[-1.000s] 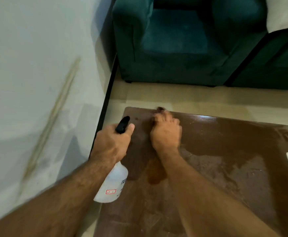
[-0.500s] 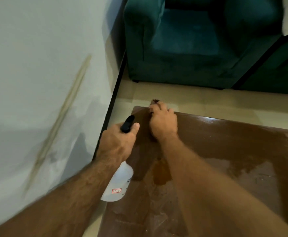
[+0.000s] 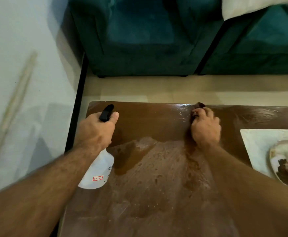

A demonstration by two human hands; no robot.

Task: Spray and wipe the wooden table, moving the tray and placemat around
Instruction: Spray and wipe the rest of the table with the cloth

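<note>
Right hand point(image 3: 205, 129) curls over a dark cloth point(image 3: 199, 105) on the wet table point(image 3: 157, 177); left hand point(image 3: 96, 131) grips the spray bottle point(image 3: 98, 170) beside it

Dim, warm indoor light; glare streaks the wet table point(image 3: 157, 117) at its far edge. Motion blur softens the frame's edges, with wide-angle bending.

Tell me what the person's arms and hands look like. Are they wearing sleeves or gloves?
No sleeves and no gloves show. Both forearms are bare and hairy from the bottom of the picture up to the wrists. The left hand and right hand are bare too. I see no watch or bracelet; rings are too blurry to tell.
</note>
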